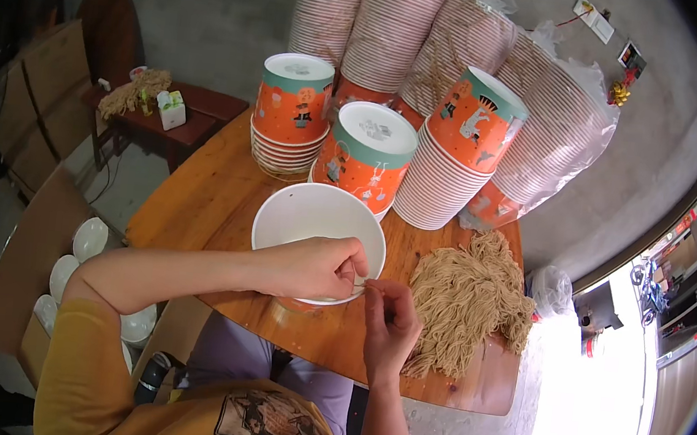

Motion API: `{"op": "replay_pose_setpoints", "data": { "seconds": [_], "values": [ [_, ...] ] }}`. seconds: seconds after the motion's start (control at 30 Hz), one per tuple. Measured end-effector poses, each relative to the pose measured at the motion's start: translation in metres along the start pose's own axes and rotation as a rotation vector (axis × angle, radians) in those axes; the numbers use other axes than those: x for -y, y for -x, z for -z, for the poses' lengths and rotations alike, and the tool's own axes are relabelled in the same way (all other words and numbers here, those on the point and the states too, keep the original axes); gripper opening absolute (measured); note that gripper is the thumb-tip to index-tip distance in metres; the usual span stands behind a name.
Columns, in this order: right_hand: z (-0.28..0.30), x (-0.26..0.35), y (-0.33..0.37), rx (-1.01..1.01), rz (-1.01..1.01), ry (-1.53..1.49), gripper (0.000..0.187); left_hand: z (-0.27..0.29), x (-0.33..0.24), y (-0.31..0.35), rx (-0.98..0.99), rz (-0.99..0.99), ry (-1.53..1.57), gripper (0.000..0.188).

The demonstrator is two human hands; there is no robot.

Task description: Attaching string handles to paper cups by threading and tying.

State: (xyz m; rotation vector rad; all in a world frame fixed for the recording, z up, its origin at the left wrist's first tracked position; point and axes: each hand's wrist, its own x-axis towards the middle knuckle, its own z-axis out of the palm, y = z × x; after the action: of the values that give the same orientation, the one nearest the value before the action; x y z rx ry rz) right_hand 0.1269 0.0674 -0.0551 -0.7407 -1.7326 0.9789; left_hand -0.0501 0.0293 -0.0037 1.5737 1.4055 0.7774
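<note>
As left hand (319,267) and right hand (392,320) pinch a probable strand (359,286) at the bucket's (314,218) right rim, fingertip work seems underway, next requiring steady tension.

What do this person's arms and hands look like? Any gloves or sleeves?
The left hand and right hand show no gloves, watch or bracelet. Both forearms are bare. A plain mustard-yellow sleeve on the left ends near the elbow.

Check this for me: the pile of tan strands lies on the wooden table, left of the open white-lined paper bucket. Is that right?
Not quite: the head view shows the pile of tan strands on the wooden table, but right of the open white-lined paper bucket.
</note>
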Motion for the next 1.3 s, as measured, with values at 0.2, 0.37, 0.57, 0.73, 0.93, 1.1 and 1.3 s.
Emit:
{"op": "replay_pose_setpoints", "data": {
  "seconds": [0.2, 0.37, 0.57, 0.73, 0.93, 1.1, 1.3],
  "values": [
    [0.000, -0.015, 0.005, -0.044, -0.024, -0.076, 0.008, -0.002, -0.004, 0.000, -0.038, -0.015, -0.086, 0.019],
    [0.001, -0.017, 0.006, -0.061, -0.140, -0.223, 0.006, -0.004, 0.004, -0.001, -0.045, -0.017, -0.027, 0.017],
    [0.003, -0.016, 0.006, -0.071, -0.149, -0.286, 0.007, -0.004, 0.000, 0.001, -0.043, -0.063, -0.045, 0.016],
    [0.005, -0.016, 0.006, -0.027, -0.109, -0.269, 0.006, -0.004, 0.001, 0.001, -0.067, -0.088, -0.033, 0.016],
    [0.012, -0.013, 0.008, 0.043, -0.128, -0.242, 0.014, -0.003, 0.002, 0.001, -0.036, -0.068, -0.009, 0.016],
    [0.010, -0.017, 0.009, 0.070, -0.099, -0.189, 0.018, -0.004, 0.008, 0.000, -0.025, -0.070, 0.047, 0.016],
    [0.005, -0.014, 0.009, 0.053, -0.114, -0.218, 0.014, 0.001, -0.001, 0.004, 0.029, -0.022, 0.006, 0.012]
  ]
}}
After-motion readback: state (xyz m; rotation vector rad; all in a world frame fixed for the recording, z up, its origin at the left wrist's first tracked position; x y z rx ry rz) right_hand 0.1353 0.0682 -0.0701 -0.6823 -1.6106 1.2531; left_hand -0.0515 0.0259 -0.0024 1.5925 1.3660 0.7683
